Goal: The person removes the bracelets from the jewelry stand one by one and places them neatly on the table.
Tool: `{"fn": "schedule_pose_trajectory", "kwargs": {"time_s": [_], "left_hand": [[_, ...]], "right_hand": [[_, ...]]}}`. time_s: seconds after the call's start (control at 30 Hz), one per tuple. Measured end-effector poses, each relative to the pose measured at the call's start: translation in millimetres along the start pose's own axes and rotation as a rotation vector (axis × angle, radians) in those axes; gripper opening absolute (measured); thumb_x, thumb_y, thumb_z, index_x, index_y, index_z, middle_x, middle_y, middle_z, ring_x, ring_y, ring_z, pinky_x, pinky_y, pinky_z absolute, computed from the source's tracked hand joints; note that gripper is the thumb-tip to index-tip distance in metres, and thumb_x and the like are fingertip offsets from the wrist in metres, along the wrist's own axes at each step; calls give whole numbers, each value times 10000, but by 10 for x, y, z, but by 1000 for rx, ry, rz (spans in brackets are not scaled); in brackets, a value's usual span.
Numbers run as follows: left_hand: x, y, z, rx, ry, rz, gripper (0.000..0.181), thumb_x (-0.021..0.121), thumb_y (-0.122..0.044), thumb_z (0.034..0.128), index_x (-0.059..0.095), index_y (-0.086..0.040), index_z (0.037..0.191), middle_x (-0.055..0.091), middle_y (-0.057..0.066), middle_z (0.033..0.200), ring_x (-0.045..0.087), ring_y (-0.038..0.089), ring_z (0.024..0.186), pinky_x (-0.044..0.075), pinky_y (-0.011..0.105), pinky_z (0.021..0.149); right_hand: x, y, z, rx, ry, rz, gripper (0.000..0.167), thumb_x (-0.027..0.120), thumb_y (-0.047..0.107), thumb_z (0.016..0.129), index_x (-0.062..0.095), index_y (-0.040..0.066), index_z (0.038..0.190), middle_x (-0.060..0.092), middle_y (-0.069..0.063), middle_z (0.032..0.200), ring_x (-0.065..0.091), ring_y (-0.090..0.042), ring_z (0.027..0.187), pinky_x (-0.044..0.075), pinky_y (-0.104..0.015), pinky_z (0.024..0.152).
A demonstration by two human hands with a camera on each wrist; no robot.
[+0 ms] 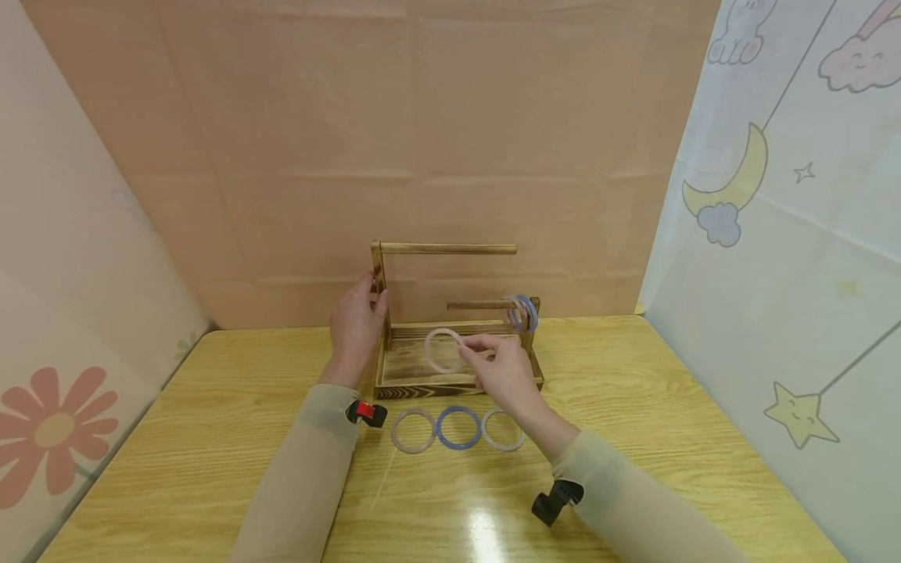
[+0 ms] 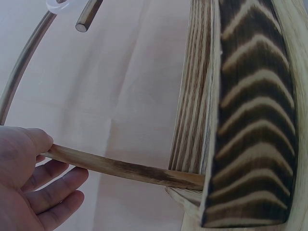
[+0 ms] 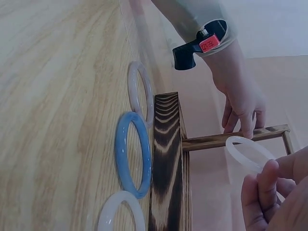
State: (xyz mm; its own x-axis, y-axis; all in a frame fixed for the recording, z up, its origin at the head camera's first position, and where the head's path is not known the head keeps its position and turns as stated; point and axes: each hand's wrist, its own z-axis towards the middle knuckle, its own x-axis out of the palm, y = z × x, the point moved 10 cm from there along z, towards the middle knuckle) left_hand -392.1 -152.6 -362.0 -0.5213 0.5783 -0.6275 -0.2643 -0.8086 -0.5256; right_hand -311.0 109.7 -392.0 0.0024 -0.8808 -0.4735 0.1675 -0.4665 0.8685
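Note:
A pale, whitish bangle (image 1: 427, 349) is pinched at its right side by my right hand (image 1: 503, 371), held up in front of the wooden bangle stand (image 1: 422, 391). My left hand (image 1: 354, 324) grips the stand's tall left post (image 2: 120, 166) between thumb and fingers. The long upper bar (image 1: 450, 249) carries no bangles. On the shorter lower bar (image 1: 472, 305), several bangles (image 1: 533, 313), blue and pinkish, hang against the right post. In the right wrist view, the pinched bangle (image 3: 240, 159) stands apart from the post.
Before the stand, a pinkish bangle (image 1: 394, 438), a blue bangle (image 1: 459, 447) and a whitish bangle (image 1: 501, 450) lie in a row on the wooden table (image 1: 232, 407). A brown paper-like backdrop (image 1: 317, 156) rises behind; printed sheets (image 1: 774, 274) flank both sides.

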Motion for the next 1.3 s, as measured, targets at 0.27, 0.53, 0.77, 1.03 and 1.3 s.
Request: {"fn": "schedule_pose_trajectory", "kwargs": {"time_s": [0.27,0.53,0.77,1.03,1.3], "left_hand": [[-8,5,0,8,-14,1,375,702,-226,1113,663,5,1406,771,212,1241,798,374,931,610,587,737],[19,68,79,17,-24,-18,385,730,-201,1094,666,2,1415,773,208,1232,795,377,927,602,600,727],[60,149,159,4,-1,-30,397,719,-217,1100,659,-13,1436,770,193,1250,792,372,966,601,598,750],[4,157,137,14,-9,-21,391,708,-231,1108,659,-8,1426,775,200,1243,798,370,938,599,584,717],[-63,138,91,9,-12,-28,392,711,-207,1106,655,-6,1438,768,201,1263,798,357,935,608,571,703]], "right_hand": [[58,-29,-76,7,60,-17,218,764,272,1075,830,211,1274,802,-41,1040,706,-334,631,394,-290,475],[146,-34,-104,-2,96,-27,170,767,224,1070,844,169,1211,790,-12,952,650,-244,542,378,-273,458],[274,-92,-123,27,143,-41,176,768,225,1071,846,160,1214,802,-1,1046,697,-388,618,481,-332,517],[412,-76,-260,22,257,9,215,759,209,1076,832,93,1242,798,-93,1145,645,-318,574,468,-306,513],[540,-94,-421,40,343,15,222,759,240,1077,833,91,1223,765,-20,1138,603,-222,557,403,-269,485]]}}
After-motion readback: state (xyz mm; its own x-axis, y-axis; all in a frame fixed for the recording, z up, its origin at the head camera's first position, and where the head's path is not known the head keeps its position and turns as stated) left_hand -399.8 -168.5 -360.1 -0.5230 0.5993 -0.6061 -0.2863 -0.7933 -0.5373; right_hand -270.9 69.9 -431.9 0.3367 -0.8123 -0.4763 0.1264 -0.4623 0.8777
